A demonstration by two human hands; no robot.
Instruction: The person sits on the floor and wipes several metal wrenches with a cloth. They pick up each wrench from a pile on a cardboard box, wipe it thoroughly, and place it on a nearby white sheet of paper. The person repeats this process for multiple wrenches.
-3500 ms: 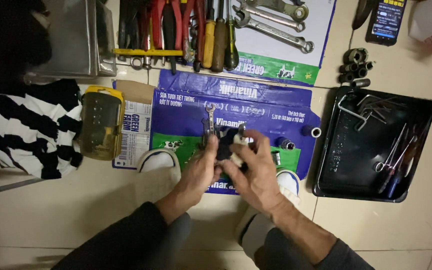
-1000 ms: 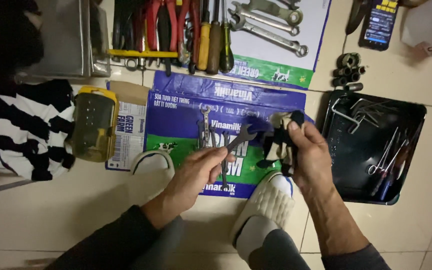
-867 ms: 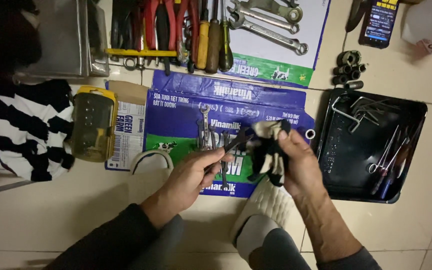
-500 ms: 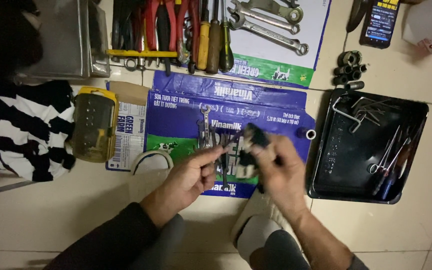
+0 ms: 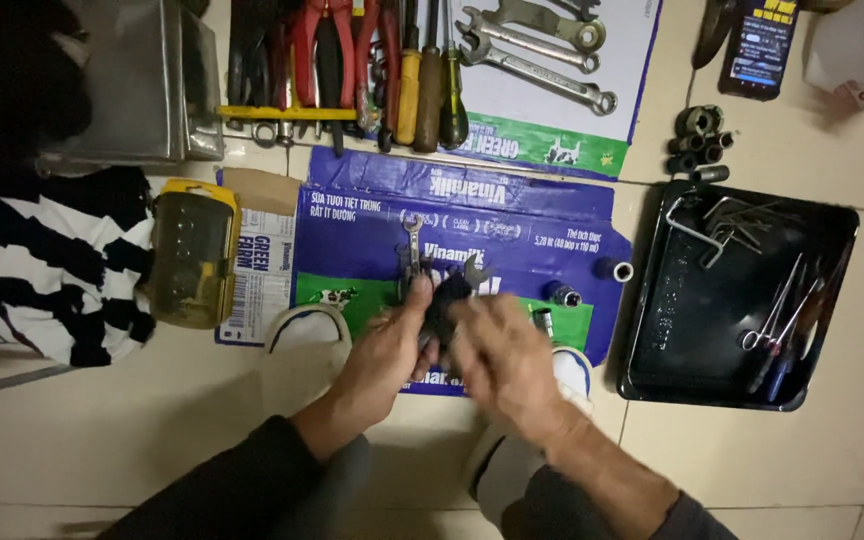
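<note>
Left hand and right hand both pinching dark cloth (wrench beneath).

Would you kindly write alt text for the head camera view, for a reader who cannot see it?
Two bare hands, left hand and right hand, meet over a flattened blue carton on a tiled floor, working a dark cloth around a small wrench. A black tray of small tools lies to the right; pliers, screwdrivers and wrenches lie above.

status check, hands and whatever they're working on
Left hand and right hand closed together on a dark cloth. Small wrench pokes out above. Sockets lie clear on blue cardboard.
</note>
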